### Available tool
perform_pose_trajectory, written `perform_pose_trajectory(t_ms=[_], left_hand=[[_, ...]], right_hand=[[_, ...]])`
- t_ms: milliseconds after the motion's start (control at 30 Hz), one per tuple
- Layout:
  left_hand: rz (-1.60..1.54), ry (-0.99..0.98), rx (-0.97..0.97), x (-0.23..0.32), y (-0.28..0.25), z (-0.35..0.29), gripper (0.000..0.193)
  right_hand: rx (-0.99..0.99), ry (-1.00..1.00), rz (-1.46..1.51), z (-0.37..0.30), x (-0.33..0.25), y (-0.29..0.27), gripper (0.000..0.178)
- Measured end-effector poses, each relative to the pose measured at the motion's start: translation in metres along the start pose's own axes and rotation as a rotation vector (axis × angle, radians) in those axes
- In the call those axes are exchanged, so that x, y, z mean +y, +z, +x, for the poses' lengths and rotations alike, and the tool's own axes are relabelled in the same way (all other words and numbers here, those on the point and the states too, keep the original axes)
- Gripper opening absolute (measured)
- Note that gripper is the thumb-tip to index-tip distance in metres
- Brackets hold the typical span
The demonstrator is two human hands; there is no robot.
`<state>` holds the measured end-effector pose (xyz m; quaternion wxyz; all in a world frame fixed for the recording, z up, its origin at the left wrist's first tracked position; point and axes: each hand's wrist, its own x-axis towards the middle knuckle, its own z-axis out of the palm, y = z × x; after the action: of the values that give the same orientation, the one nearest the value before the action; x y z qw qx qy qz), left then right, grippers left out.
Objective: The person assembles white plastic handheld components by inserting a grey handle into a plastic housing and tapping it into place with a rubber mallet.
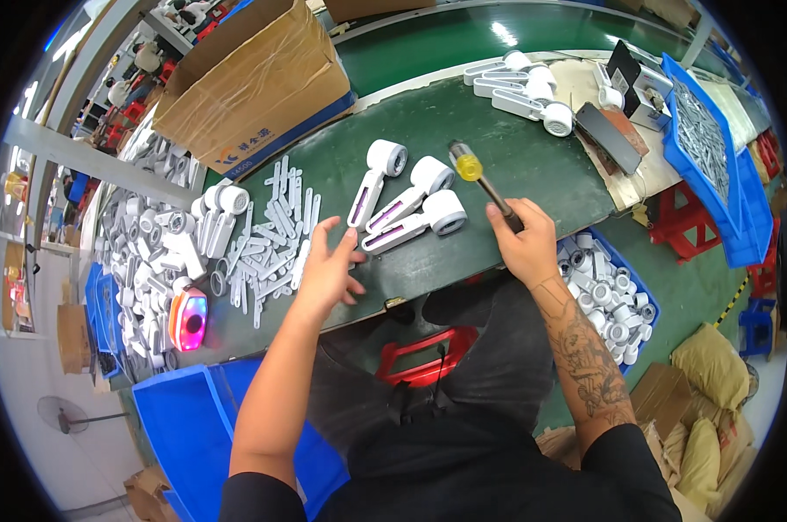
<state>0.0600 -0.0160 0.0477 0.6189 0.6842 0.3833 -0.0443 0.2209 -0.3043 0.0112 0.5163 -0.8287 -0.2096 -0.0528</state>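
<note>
A green table (546, 178) is filling the middle of the view, and a cardboard carton (263, 100) is standing at its far left side. A blue bin (180, 426) is sitting at the lower left, and a big heap of white parts (159, 252) is covering the table's left end. On the right, a blue crate (630, 271) is holding more white pieces beside the table's near edge.

The right hand (526, 242) is gripping a tool (490, 193), its fingers wrapped around the near end; the tool is tilting above the table, its clear yellow section toward the far end. The left hand (328, 270) is hovering with its fingers spread apart, holding nothing visible. Its fingertips are reaching the near ends of 3 white handled parts (400, 233); whether they are touching, I cannot tell. These 3 parts are lying fanned between the hands, round heads pointing away. A glowing orange-edged device (189, 320) is resting against the heap, and thin grey strips (267, 254) are lying scattered left of the 3 parts.
</note>
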Motion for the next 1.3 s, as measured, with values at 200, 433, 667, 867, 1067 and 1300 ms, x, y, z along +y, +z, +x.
perform_pose_trajectory(t_ms=[200, 433, 667, 867, 1067, 1300], left_hand=[[0.666, 0.990, 0.428, -0.023, 0.025, 0.000, 0.031], [0.586, 0.976, 0.380, -0.049, 0.031, -0.002, 0.027], [0.500, 1.050, 0.375, -0.074, 0.034, -0.010, 0.027], [0.459, 1.166, 0.376, -0.088, 0.036, 0.002, 0.029], [0.436, 1.120, 0.341, -0.092, 0.037, 0.003, 0.030], [0.367, 1.033, 0.352, -0.080, 0.039, -0.004, 0.020]], right_hand=[[-0.078, 0.006, -0.054, 0.007, -0.011, 0.030, 0.046], [-0.252, 0.092, -0.042, 0.007, -0.033, 0.033, 0.054], [-0.266, -0.405, -0.162, -0.035, -0.052, 0.029, 0.050], [-0.477, -0.403, -0.269, -0.049, -0.058, 0.054, 0.062], [-0.501, -0.417, -0.286, -0.044, -0.053, 0.061, 0.060], [-0.631, -0.388, -0.498, -0.037, -0.073, 0.068, 0.046]])
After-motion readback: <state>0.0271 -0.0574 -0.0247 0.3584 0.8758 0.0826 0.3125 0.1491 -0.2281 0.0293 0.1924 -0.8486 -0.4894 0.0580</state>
